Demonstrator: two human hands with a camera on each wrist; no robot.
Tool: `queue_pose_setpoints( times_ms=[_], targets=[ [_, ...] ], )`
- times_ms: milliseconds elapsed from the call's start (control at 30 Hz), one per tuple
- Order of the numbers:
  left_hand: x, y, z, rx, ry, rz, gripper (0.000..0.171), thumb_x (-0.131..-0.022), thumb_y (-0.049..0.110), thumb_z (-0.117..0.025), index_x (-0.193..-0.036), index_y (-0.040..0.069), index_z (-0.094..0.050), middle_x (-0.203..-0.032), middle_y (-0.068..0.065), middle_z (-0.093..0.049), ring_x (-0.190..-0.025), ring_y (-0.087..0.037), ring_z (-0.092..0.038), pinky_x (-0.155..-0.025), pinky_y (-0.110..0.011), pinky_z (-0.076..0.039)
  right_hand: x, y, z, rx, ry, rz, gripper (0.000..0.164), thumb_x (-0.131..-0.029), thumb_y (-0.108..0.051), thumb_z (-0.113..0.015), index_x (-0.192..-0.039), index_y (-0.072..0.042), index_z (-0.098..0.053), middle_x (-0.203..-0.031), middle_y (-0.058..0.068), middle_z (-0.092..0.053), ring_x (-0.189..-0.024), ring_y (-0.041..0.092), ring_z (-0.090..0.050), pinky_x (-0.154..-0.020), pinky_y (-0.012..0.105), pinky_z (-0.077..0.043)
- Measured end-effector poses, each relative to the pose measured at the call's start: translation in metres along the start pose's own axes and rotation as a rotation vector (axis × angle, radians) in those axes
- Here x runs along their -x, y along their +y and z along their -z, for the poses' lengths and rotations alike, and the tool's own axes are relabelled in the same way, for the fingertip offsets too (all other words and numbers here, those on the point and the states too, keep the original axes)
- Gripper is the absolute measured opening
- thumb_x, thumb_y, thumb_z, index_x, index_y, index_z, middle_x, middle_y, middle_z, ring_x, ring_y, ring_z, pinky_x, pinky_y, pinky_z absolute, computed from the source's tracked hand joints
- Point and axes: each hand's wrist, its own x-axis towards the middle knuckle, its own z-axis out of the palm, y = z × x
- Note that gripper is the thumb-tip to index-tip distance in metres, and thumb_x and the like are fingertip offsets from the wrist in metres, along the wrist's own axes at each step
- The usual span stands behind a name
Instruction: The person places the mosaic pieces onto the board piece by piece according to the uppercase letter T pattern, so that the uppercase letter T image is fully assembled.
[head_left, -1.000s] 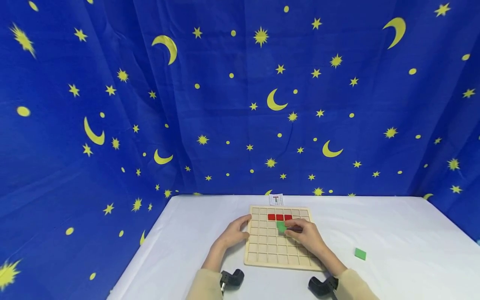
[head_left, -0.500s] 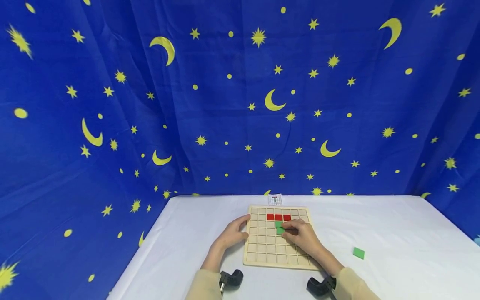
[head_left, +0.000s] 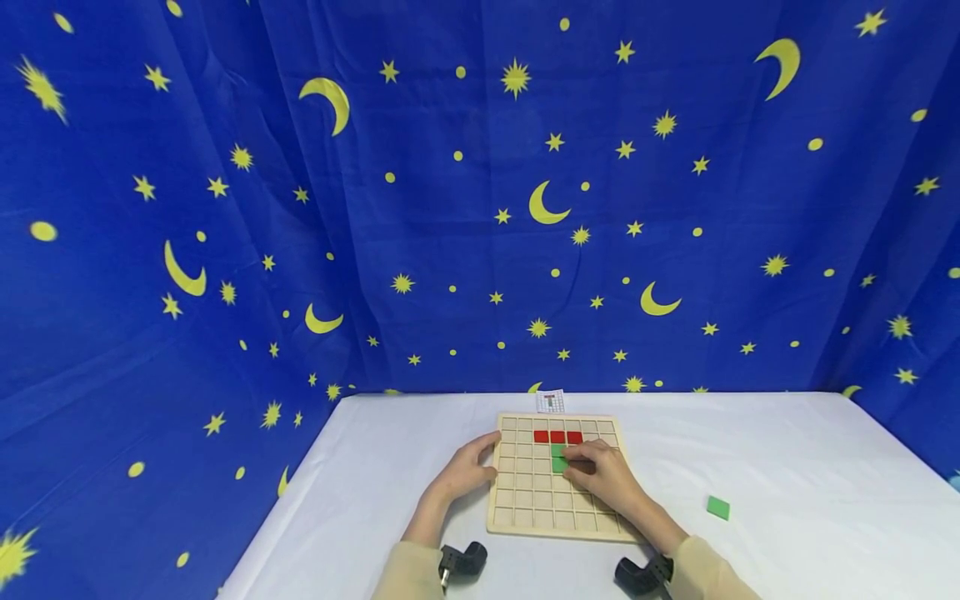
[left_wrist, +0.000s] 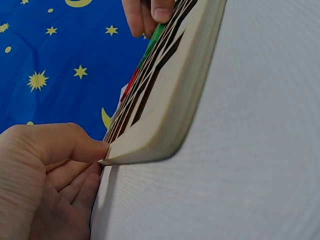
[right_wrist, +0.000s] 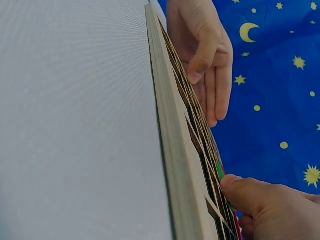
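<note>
A wooden grid board (head_left: pixel 525 492) lies on the table. Three red tiles (head_left: pixel 557 437) form a row near its far side. Below the middle one, a green tile (head_left: pixel 558 450) sits in a cell, with a second green tile (head_left: pixel 559 466) directly beneath it. My right hand (head_left: pixel 606 475) pinches this second tile at its right side, thumb and index finger at its edges; in the right wrist view the thumb (right_wrist: pixel 245 192) touches green. My left hand (head_left: pixel 465 468) rests against the board's left edge, thumb and fingertips touching the wood.
Another green tile (head_left: pixel 717 507) lies on the white table (head_left: pixel 795 475) to the right of the board. Behind the board is a small printed pattern card (head_left: pixel 551 402). A blue curtain (head_left: pixel 450 208) with stars and moons encloses the table.
My right hand has brought the second green tile down and slightly towards me, from overlapping the first into the cell below. My left hand stays at the board's edge.
</note>
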Motion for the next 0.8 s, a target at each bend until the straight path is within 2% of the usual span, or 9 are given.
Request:
queue_pose_setpoints(
  times_ms=[233,400,700,800],
  targets=[
    [0.001,0.001,0.000,0.017,-0.003,0.021,0.071,-0.071,-0.008,-0.060,-0.139,-0.008,-0.039,-0.142,-0.023,-0.039,-0.131,-0.036,-0.037,-0.110,-0.043,-0.031,0.001,-0.001,0.000,0.006,0.011,0.015,0.029,-0.071,-0.016,-0.081,-0.099,-0.014,-0.073,-0.096,-0.007,-0.069,-0.093,0.013,-0.060,-0.082,0.033,-0.054],
    [0.002,0.004,0.000,0.006,0.004,0.002,0.070,-0.071,-0.009,-0.058,-0.138,-0.010,-0.038,-0.141,-0.025,-0.040,-0.130,-0.037,-0.037,-0.110,-0.043,-0.031,0.000,-0.002,0.001,-0.010,0.026,0.023,0.029,-0.071,-0.015,-0.081,-0.099,-0.012,-0.073,-0.095,-0.006,-0.069,-0.092,0.014,-0.061,-0.080,0.031,-0.055],
    [0.018,0.043,0.007,0.041,-0.008,-0.002,0.065,-0.072,-0.013,-0.055,-0.135,-0.017,-0.036,-0.139,-0.032,-0.037,-0.129,-0.044,-0.036,-0.110,-0.048,-0.030,0.000,-0.002,0.001,-0.010,0.018,0.012,0.029,-0.072,-0.015,-0.081,-0.099,-0.012,-0.073,-0.095,-0.006,-0.069,-0.091,0.014,-0.060,-0.080,0.031,-0.055],
    [0.020,0.046,0.008,0.037,-0.005,-0.011,0.064,-0.072,-0.013,-0.054,-0.134,-0.018,-0.036,-0.138,-0.033,-0.038,-0.128,-0.045,-0.036,-0.109,-0.049,-0.031,0.000,0.000,0.001,-0.010,0.020,0.012,0.028,-0.072,-0.015,-0.081,-0.098,-0.012,-0.073,-0.094,-0.006,-0.069,-0.090,0.014,-0.061,-0.079,0.031,-0.055]
  ],
)
